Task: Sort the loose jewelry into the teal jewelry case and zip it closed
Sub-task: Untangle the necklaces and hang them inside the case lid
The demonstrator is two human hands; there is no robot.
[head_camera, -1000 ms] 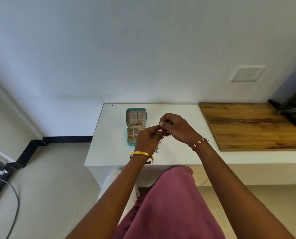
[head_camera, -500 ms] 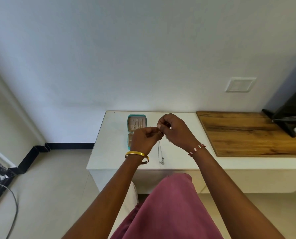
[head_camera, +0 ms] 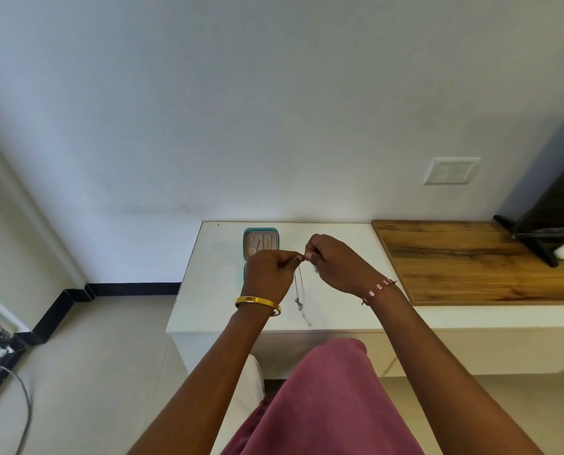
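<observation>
2 hands pinch a thin chain above the white bench (head_camera: 221, 297).

Left hand (head_camera: 269, 275) and right hand (head_camera: 334, 262) each grip the chain (head_camera: 299, 290); open teal jewelry case (head_camera: 260, 241) behind.

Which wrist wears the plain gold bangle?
The left wrist: its gold bangle is a smooth solid band. The right wrist's bracelet is a thin red-and-white beaded cord.

A white table (head_camera: 208, 290) stands against the wall. The open teal jewelry case (head_camera: 260, 239) lies on it toward twelve o'clock. At three o'clock a wooden board (head_camera: 471, 261) lies on the top, reaching to the far right.
</observation>
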